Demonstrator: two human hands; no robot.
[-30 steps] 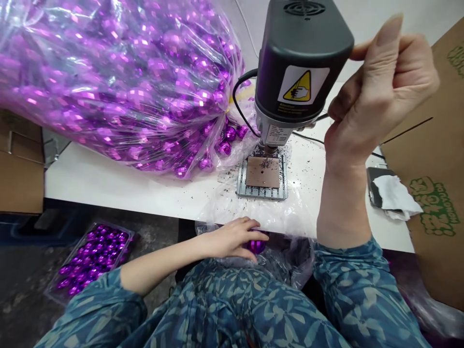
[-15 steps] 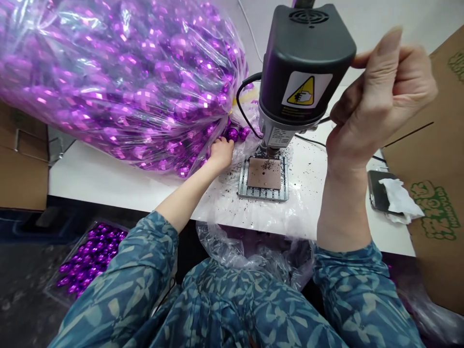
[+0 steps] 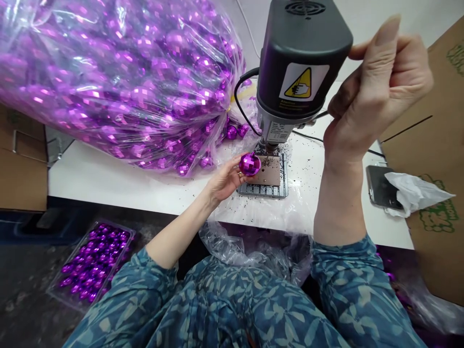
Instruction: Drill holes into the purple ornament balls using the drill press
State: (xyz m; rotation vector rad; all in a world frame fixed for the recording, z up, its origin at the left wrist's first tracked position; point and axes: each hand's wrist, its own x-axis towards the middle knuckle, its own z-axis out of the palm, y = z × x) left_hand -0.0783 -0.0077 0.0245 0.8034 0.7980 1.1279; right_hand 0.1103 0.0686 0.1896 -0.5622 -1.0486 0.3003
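My left hand (image 3: 229,180) pinches a shiny purple faceted ball (image 3: 250,165), a disco-ball ornament, at the left edge of the brown plate (image 3: 268,173). The plate has a small hole and lies on the grey slotted base (image 3: 263,191) of a bench drill press (image 3: 302,60). Above the plate, the drill's lower end is partly hidden by its housing. My right hand (image 3: 379,84) is closed at the right side of the drill press, around its feed handle, which the fingers mostly cover.
A large clear bag (image 3: 137,87) of purple balls fills the left of the white table (image 3: 119,176). Dark shavings surround the base. A phone (image 3: 384,187) with white tissue (image 3: 416,193) lies right, beside a cardboard box (image 3: 435,145). Below left stands a tray of purple balls (image 3: 92,261).
My left hand has come away from the bag's mouth, moving right and toward me, and now holds a purple ball beside the plate. My right hand stays at the handle.
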